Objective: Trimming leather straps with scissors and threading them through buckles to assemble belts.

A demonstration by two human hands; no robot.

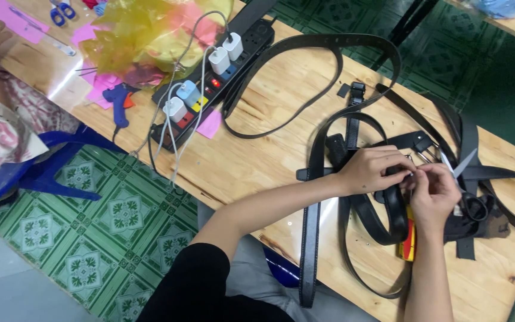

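While the left hand (369,170) keeps a closed grip on a black belt (314,197) lying across the wooden bench (269,155), the right hand (435,192) grips scissors (461,173), fingertips pinching the belt's end.

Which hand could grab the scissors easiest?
The right hand, probably. The scissors lie right beside it on the table's right side, while the left hand sits farther off, gripping the black belt.
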